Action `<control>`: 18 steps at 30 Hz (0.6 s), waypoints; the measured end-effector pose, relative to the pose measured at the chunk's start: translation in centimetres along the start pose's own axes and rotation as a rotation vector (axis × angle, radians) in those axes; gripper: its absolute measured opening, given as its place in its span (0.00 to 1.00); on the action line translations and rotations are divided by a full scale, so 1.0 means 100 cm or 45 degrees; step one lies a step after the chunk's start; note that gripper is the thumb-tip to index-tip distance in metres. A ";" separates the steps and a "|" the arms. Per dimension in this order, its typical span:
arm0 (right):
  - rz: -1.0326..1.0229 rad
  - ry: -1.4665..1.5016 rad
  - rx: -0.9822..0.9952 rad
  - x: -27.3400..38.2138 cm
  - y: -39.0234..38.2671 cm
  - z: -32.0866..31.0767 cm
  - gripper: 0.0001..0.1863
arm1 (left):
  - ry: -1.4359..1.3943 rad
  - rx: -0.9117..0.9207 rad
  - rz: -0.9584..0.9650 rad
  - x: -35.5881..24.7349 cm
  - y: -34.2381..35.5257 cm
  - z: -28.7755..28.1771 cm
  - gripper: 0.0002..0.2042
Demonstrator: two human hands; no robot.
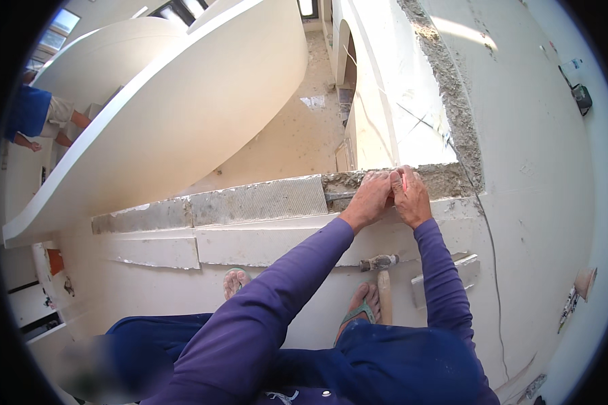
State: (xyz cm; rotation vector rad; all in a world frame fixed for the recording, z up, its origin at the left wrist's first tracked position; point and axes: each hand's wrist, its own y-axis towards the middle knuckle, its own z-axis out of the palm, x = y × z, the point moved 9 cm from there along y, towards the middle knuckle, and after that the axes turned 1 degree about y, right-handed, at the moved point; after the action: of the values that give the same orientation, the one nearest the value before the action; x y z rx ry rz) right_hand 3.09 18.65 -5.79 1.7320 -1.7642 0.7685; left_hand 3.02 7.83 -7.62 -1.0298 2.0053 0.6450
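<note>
My left hand [370, 198] and my right hand [413, 197] meet over the rough, exposed top of a low ledge [446, 181]. Between the fingertips of my right hand a small, thin red thing [404, 181] shows; its kind is hidden. The fingers of my left hand are bent and drawn together against it, and what they hold, if anything, cannot be seen. A thin grey metal bar [338, 196] lies on the ledge and runs out of sight behind my left hand. Below, a hammer [379, 262] with a wooden handle is beside my right foot.
Ridged grey tile-like slabs [257, 200] cover the ledge to the left. White broken-edged slabs [270, 244] lean below it. A dark cable [493, 270] crosses on the right. Beyond the ledge is a drop to a lower floor [277, 145], beside a curved wall [203, 94]. Another person [30, 111] is far left.
</note>
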 end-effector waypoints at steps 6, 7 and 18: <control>0.053 0.023 -0.010 -0.030 0.000 0.010 0.25 | 0.121 0.003 -0.203 0.014 -0.008 -0.067 0.18; 0.052 0.020 -0.005 -0.029 0.003 0.008 0.23 | 0.220 -0.107 -0.296 0.033 -0.015 -0.094 0.18; -0.028 -0.027 0.385 0.002 0.013 0.009 0.27 | 0.659 -0.165 -0.595 0.087 -0.075 -0.125 0.20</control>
State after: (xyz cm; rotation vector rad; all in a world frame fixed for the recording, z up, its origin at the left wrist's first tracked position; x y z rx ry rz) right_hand 1.79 17.86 -6.32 1.9541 -1.7082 1.0551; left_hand 1.01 -9.05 -8.19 -1.8173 2.0409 0.2704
